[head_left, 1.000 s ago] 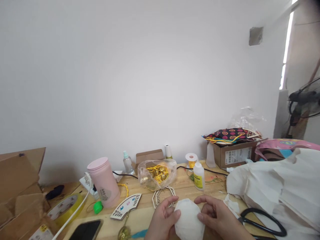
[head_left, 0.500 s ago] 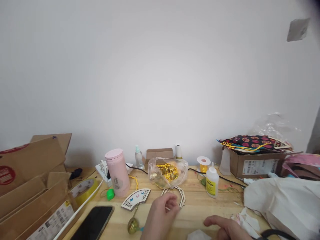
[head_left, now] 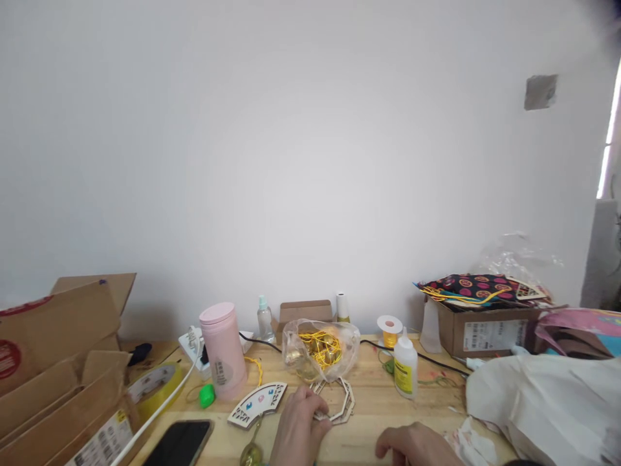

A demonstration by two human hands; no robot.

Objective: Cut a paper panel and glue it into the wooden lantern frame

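My left hand (head_left: pixel 301 424) is at the lower middle. Its thumb and fingers close on the left edge of a pale wooden octagonal frame (head_left: pixel 350 404), which lies on the table. To the right, at the bottom edge, my right hand (head_left: pixel 418 443) hovers with loosely bent fingers and no object visible in it. Left of my left hand lies a fan-shaped wooden piece (head_left: pixel 258 404) with cut-out patterns and small coloured decorations. Below that is a gold bell-like ornament (head_left: pixel 251 453), partly cut off by the picture's edge.
A clear bag (head_left: pixel 297 349) of gold bells and yellow cord sits behind the frame. Around it stand a pink tumbler (head_left: pixel 224 353), a glue bottle (head_left: pixel 405 367) and a thread spool (head_left: pixel 389 329). Cardboard boxes (head_left: pixel 63 375) and a phone (head_left: pixel 178 443) are left; white cloth-like material (head_left: pixel 543 395) lies right.
My left hand has come to the octagonal frame's left edge and closed on it. My right hand has shifted slightly left, its fingers more bent. The view has tilted up and turned slightly right.
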